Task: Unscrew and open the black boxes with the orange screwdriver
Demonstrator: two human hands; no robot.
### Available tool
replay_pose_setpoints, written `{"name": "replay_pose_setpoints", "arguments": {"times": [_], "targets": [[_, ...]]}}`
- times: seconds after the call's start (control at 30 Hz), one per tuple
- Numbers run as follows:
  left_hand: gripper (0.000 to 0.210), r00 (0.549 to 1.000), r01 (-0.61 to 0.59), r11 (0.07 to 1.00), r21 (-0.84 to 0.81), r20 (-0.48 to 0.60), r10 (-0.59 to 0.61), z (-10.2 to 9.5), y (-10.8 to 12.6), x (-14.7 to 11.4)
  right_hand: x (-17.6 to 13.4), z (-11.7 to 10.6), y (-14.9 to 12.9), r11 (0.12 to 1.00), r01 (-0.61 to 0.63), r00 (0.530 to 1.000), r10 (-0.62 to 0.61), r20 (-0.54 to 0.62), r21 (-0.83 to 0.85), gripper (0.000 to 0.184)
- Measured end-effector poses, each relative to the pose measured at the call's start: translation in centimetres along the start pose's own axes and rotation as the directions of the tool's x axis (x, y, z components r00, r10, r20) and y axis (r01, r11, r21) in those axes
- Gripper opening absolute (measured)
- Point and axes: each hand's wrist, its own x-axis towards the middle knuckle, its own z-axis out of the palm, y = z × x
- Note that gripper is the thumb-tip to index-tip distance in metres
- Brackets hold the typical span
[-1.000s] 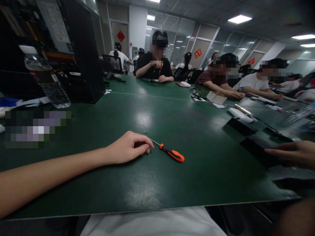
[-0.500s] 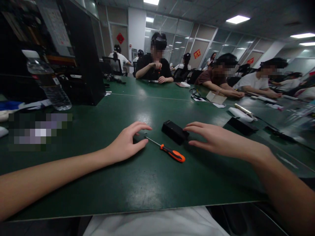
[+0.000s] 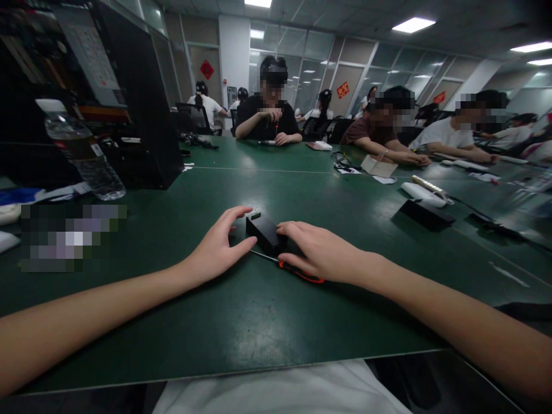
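A small black rectangular box [image 3: 264,232] sits between my two hands on the green table. My right hand [image 3: 321,248] grips its right end between thumb and fingers. Curved around the box's left side, my left hand [image 3: 218,242] is open, thumb and fingers apart, with nothing held. A screwdriver [image 3: 282,265] with an orange and black handle lies just on the near side of the box. Its thin shaft points toward my left thumb, and part of its handle is hidden beneath my right hand.
On the green table [image 3: 224,328], a plastic bottle [image 3: 97,167] and a black computer case [image 3: 149,115] stand at left. Another black box [image 3: 425,215], a white device [image 3: 422,195] and cables lie at right. A person [image 3: 267,115] sits opposite; others sit at right.
My right hand has moved left and closed on the black box, which has shifted left toward my left hand. My right hand now covers part of the screwdriver handle.
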Motion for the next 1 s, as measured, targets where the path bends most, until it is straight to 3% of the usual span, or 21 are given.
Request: {"name": "replay_pose_setpoints", "arguments": {"times": [0.17, 0.27, 0.43, 0.57, 0.83, 1.0], "targets": [[0.058, 0.997, 0.068, 0.995, -0.075, 0.031, -0.065, 0.0, -0.3, 0.1, -1.1, -0.6, 0.8, 0.979, 0.077, 0.993, -0.093, 0.075, 0.188, 0.063], [0.056, 0.993, 0.071, 0.991, -0.117, 0.102, -0.06, -0.2, -0.3, 0.2, -1.6, -1.0, 1.2, 0.961, 0.112, 0.981, -0.148, 0.126, 0.254, 0.07], [0.043, 0.983, 0.065, 0.998, -0.004, 0.175, -0.064, -0.6, 0.9, 0.3, -1.6, -0.9, 1.7, 0.954, 0.095, 0.977, -0.144, 0.159, 0.284, 0.078], [0.033, 0.978, -0.003, 0.998, 0.061, 0.209, -0.01, -0.8, 1.6, 0.3, -1.4, -0.6, 2.2, 0.95, 0.077, 0.984, -0.122, 0.133, 0.304, 0.072], [0.039, 0.961, 0.071, 0.997, 0.0, 0.268, -0.068, -1.0, 1.7, 0.4, -0.7, 0.1, 1.5, 0.916, -0.008, 0.999, -0.005, 0.033, 0.402, 0.05], [0.038, 0.96, 0.078, 0.997, -0.01, 0.27, -0.073, -1.0, 1.6, 0.5, 0.0, 0.3, 0.8, 0.787, -0.165, 0.985, 0.102, 0.138, 0.594, 0.046]]}}
